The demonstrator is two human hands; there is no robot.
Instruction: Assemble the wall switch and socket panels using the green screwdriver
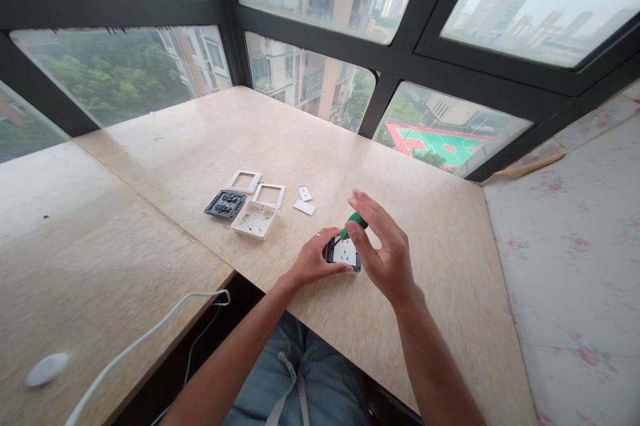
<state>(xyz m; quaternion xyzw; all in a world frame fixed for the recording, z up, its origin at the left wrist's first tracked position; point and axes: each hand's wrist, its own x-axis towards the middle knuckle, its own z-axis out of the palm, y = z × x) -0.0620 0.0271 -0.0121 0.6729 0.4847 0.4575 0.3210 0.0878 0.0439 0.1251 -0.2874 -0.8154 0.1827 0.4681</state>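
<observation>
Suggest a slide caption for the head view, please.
Left hand steadies a wall socket on the tabletop while right hand holds a green-handled screwdriver to it.

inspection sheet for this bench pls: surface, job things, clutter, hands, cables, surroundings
surface: pale stone-look table, two slabs meeting at an angle
job's things: white socket flat on the table; green-handled screwdriver pointed down at it
clutter: two white frames, dark module, white back box, two small white plates, grouped beyond the hands; white oval object far left
hands: left hand grips the socket; right hand pinches the screwdriver, other fingers spread
cables: white cable looping off the near left edge
surroundings: dark-framed windows, floral fabric to the right
</observation>
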